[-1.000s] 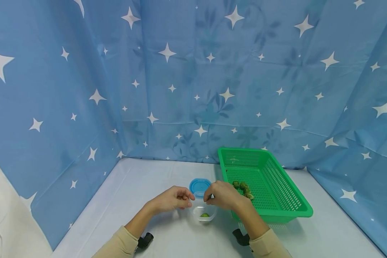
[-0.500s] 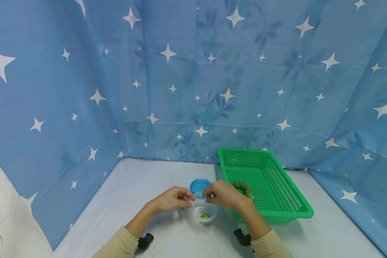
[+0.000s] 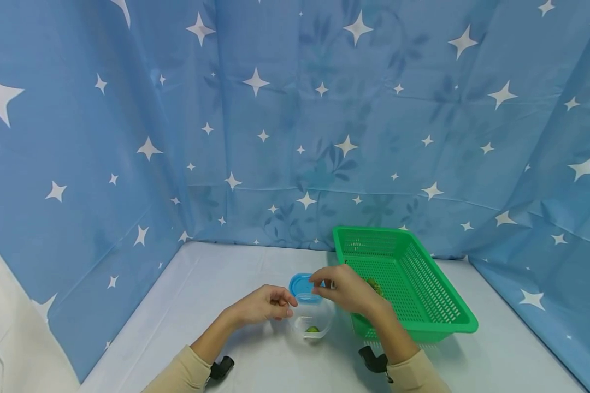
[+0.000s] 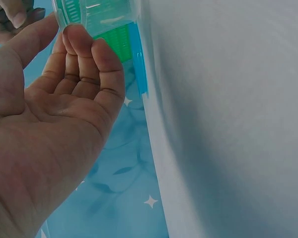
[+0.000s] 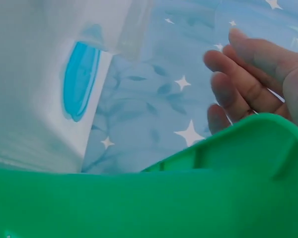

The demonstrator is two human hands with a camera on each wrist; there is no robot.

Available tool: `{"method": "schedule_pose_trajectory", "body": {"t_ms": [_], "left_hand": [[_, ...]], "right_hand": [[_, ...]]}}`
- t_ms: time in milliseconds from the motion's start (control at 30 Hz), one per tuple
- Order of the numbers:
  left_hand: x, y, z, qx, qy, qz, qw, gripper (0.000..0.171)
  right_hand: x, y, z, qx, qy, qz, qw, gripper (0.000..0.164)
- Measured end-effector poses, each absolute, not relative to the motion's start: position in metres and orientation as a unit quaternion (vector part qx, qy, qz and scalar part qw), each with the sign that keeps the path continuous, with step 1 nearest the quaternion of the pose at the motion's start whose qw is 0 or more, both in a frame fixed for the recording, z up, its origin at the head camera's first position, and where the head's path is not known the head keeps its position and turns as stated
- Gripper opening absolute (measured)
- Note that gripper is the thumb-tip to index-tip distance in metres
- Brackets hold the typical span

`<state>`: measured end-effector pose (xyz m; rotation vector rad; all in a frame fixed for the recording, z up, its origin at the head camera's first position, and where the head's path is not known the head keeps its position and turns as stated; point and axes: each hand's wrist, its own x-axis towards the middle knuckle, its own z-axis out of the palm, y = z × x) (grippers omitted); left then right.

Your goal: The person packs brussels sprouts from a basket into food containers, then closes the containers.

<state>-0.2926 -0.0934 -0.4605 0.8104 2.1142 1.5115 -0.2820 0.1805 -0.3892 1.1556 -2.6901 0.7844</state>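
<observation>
My left hand (image 3: 261, 304) pinches the near-left rim of a clear plastic container (image 4: 109, 14) between thumb and fingers. Inside the container lies a small green piece like a Brussels sprout (image 3: 312, 329). My right hand (image 3: 345, 288) hovers between the container and a green basket (image 3: 435, 327), its fingers loosely bent with nothing between them in the right wrist view. Several small green Brussels sprouts (image 3: 375, 285) lie in the basket's left part, partly hidden behind that hand. Behind the container, a blue lid (image 3: 300, 284) rests on the table.
White cloth covers the table (image 3: 226, 267). A blue curtain (image 3: 285, 136) with white stars hangs around the back and sides. The basket's raised left wall stands close to the right forearm.
My right hand has lifted and moved right, from over the container toward the basket, its fingers spreading a little. The left hand and the container have stayed in place.
</observation>
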Motion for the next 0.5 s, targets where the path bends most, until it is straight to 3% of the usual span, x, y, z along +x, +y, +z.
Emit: {"method": "schedule_pose_trajectory", "body": {"t_ms": [500], "left_hand": [[-0.294,-0.093,-0.462,0.297,0.763,0.538,0.199,0.027]], "right_hand": [[-0.279,0.202,-0.371,0.353,-0.854,0.334,0.183,0.022]]}}
